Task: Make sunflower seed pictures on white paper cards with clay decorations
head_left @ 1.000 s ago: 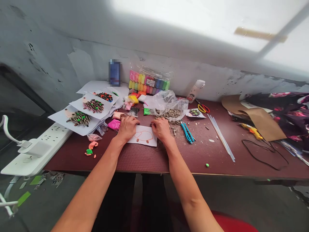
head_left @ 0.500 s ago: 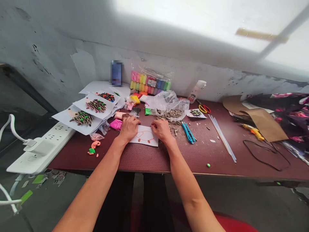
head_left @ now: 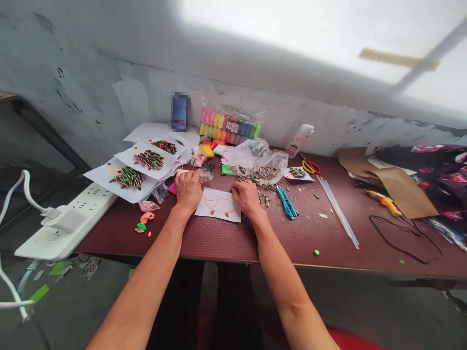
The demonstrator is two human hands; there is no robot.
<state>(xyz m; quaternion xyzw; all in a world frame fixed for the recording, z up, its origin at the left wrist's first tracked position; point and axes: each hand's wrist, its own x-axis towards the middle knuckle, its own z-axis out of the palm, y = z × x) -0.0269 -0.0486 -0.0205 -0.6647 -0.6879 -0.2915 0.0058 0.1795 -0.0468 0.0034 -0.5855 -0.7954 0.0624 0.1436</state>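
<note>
the white card (head_left: 219, 206) is lying flat on the dark red table (head_left: 219, 244) right between my hands, orange outline drawn on it plus two brown ovals along the bottom line. my left hand (head_left: 188, 190) is just off the card's left edge, palm down, fingers bent beside some peach clay (head_left: 180, 172), can't tell if they've got hold of anything. my right hand (head_left: 248, 198) is at the card's upper right corner, fingers curled in with the thumb close to them, and honestly can't tell if something's pinched in there. striped seeds (head_left: 265, 173) are heaped just past it, partly under a clear plastic bag (head_left: 260, 154), with a blue box cutter (head_left: 287, 202) to the right. over on the left there's a pile of papers (head_left: 135, 195) with seed pictures on top. scissors (head_left: 311, 166) sit near a white bottle (head_left: 299, 140).
</note>
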